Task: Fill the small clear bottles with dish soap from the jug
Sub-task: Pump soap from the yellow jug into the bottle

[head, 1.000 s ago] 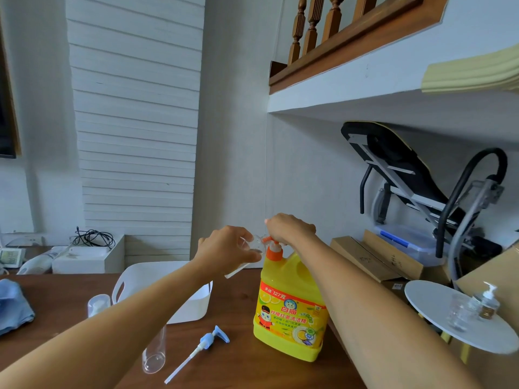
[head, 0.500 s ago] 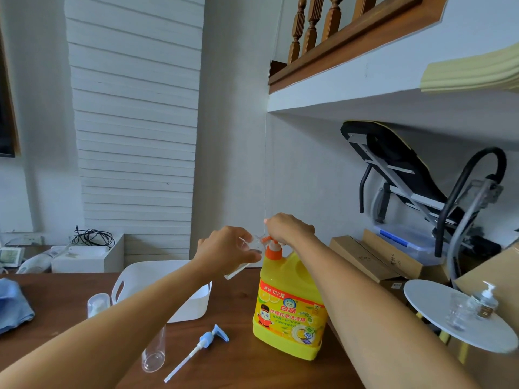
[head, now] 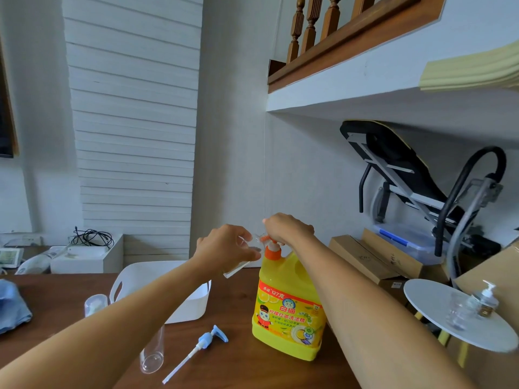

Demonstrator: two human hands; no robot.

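Filling, early stage: one bottle at the jug [head: 289,307] pump.
Left hand [head: 224,248] grip closed on small bottle [head: 238,265]; right hand [head: 289,228] grip pressing pump; empty bottle [head: 153,350] left of jug on bench [head: 238,369].

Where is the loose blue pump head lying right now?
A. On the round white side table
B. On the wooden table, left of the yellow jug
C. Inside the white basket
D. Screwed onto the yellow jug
B: the blue pump head lies flat on the wooden table, left of the yellow jug and outside the white basket.

Wooden table [head: 238,357] — jug [head: 289,313], basket [head: 185,301], pump [head: 196,348], perhaps bottles [head: 152,352]
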